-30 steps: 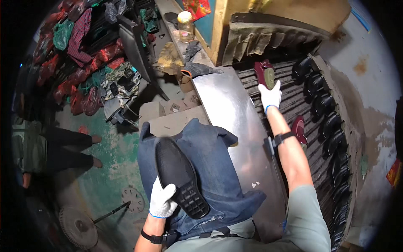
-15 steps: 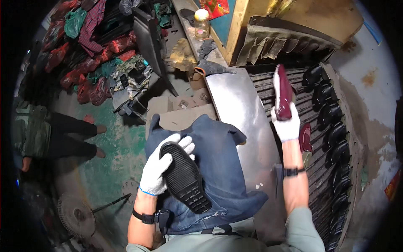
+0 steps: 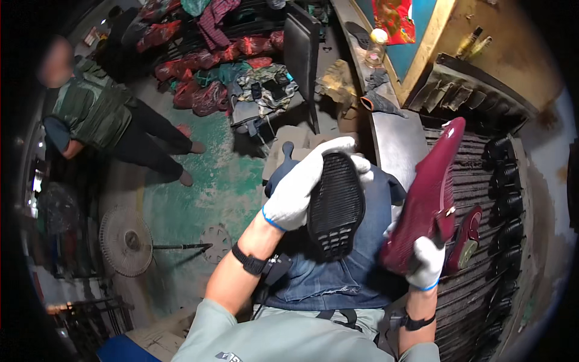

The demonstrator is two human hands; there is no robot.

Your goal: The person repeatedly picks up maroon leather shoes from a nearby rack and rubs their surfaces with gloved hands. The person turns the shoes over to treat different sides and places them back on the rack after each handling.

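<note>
A worker's two white-gloved hands hold parts of footwear above a lap draped in blue denim cloth [image 3: 362,265]. The left hand [image 3: 295,187] grips a black ridged shoe sole [image 3: 338,202], thumb side along its left edge and fingers wrapped behind the top, tread facing up. The right hand [image 3: 427,262] is closed around the heel end of a burgundy shoe [image 3: 431,193], its toe pointing away. An open gap over the denim separates sole from shoe, so their edges stand apart. Beyond, the bare metal tabletop [image 3: 399,136] ends at the slatted rack [image 3: 464,317]; the held shoe overlaps both in view, though whether it touches either cannot be told. A second burgundy shoe [image 3: 463,241] lies on the slats just beside it, and glossy black pieces [image 3: 505,211] line the rack's outer edge. To the left, green floor [image 3: 208,166] stretches between the worker and a standing co-worker [image 3: 96,114], with a pedestal fan [image 3: 126,241] nearer the left forearm.
</note>
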